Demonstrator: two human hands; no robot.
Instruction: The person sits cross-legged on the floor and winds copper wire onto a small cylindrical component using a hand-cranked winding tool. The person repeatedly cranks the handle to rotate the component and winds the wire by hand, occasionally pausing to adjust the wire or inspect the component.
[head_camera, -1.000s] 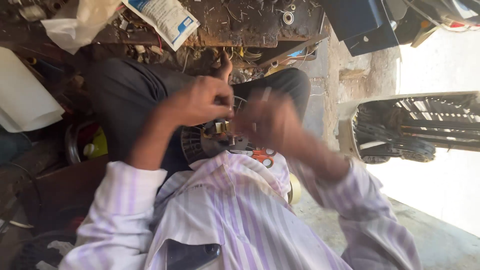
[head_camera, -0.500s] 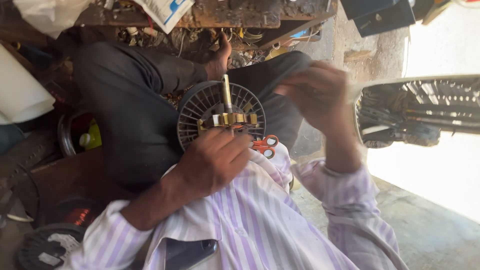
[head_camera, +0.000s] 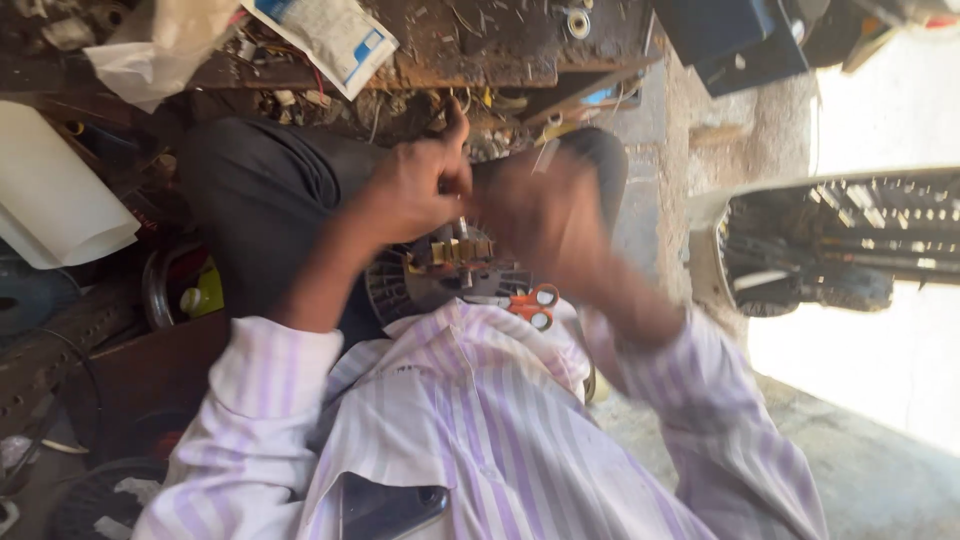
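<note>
At frame centre the round fan motor rests in the person's lap, shaft pointing up-frame, the left hand pinching the shaft tip, the blurred right hand just beside, grip unclear.

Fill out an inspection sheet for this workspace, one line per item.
Surface: worn, dirty wooden bench strewn with scraps.
Job's things: round slotted motor part on the lap, copper-coloured windings at its centre.
Clutter: orange-handled scissors, white plastic bag, white and blue packet, white sheet.
Hands: left hand closed above the part; right hand blurred beside it, grip unclear.
Cables: dark wire at left.
Surroundings: grilled fan housing, bright concrete floor.
</note>
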